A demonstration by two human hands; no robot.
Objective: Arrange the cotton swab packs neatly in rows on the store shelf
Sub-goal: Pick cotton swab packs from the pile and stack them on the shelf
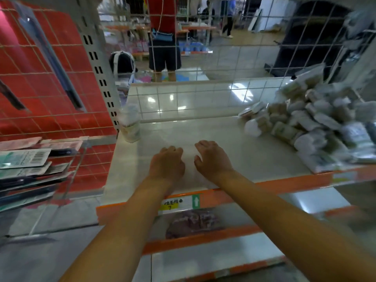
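**Clear-wrapped swab packs wait in a heap as both hands rest empty on the shelf**

Glossy cream laminate covers the store shelf (203, 127), edged in orange along the front, where a person's two bare hands lie side by side near the middle. The left hand (166, 161) has its fingers loosely curled, knuckles up, and grips nothing; the right hand (212, 157) sits just beside it, fingers relaxed and slightly spread, also holding nothing.

The cotton swab packs (309, 121), small clear plastic packets showing beige and white contents, lie tumbled in a loose pile at the right end of the shelf, well apart from both hands. Some appear to lean against the white wire grid (203, 94) at the back. None stands in a row yet. A single pale plastic container (130, 127) stands upright at the left rear corner, blurred.

The packs look light and somewhat soft, their film wrapping likely slick against the shiny shelf, so they should slide easily and may slip off one another when the heap is disturbed. Taking each by its long sides, between thumb and fingers, seems the surest hold; several could probably be gathered at once.

Carded goods (24, 159) fill the neighbouring shelf at left.
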